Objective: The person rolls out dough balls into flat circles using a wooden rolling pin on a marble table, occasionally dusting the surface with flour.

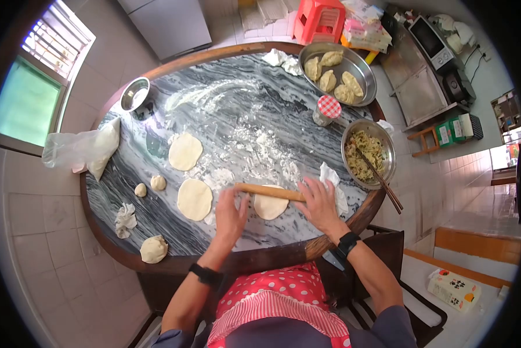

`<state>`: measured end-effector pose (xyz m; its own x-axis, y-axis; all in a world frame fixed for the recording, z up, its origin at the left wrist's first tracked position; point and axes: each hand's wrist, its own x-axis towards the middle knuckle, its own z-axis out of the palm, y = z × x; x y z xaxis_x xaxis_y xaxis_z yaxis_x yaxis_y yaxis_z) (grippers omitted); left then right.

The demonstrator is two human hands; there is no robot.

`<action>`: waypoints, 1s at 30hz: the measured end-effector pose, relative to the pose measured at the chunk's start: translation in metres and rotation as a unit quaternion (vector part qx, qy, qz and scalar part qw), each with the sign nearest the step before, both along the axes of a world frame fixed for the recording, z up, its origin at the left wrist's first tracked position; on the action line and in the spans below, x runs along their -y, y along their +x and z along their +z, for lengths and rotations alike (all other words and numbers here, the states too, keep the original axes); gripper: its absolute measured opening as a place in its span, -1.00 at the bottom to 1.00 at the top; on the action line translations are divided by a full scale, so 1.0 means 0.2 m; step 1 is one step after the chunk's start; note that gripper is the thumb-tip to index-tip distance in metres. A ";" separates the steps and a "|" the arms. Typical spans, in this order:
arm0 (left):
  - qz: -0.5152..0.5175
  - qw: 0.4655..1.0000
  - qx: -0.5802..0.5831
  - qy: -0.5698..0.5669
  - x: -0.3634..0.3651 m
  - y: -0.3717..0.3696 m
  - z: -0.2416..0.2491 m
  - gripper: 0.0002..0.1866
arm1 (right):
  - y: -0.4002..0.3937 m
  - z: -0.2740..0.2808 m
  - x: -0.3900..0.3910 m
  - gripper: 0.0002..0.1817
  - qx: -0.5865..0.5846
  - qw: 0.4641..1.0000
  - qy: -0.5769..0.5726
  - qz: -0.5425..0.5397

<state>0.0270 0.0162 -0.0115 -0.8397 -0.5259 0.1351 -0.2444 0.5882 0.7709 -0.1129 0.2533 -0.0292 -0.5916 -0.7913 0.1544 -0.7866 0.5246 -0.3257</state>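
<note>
A wooden rolling pin (269, 191) lies across the upper part of a round dough wrapper (270, 207) on the marble table. At the pin's left end is my left hand (231, 213), with bent fingers around the tip. My right hand (319, 204) presses over the pin's right end, its fingers spread forward. To the left of my left hand are another flat dough round (195, 199) and, farther back, a third flat round (185, 152). Two small dough balls (158, 182) sit farther left, and a larger dough lump (154, 249) rests near the front left edge.
Flour (254, 145) dusts the marble table (307, 232). At right stand a bowl of filling (367, 152) with chopsticks (382, 181), a jar with a checked lid (327, 110) and a metal basin (368, 75) of dumplings. A flour bag (105, 148) and small metal bowl (135, 94) are left.
</note>
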 end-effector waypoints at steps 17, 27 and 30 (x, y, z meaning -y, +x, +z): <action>-0.089 0.984 0.148 -0.032 -0.09 -0.23 -0.16 -0.52 | 0.11 0.25 -0.06 -0.68 0.252 0.910 -0.241 -0.223; -0.176 0.952 0.073 0.240 -0.05 -0.28 -0.11 -0.77 | 0.30 0.17 -0.27 -0.68 0.274 0.876 -0.246 -0.312; -0.142 0.904 0.018 0.402 -0.05 -0.34 -0.08 -0.78 | 0.33 0.17 -0.30 -0.67 0.245 0.886 -0.251 -0.304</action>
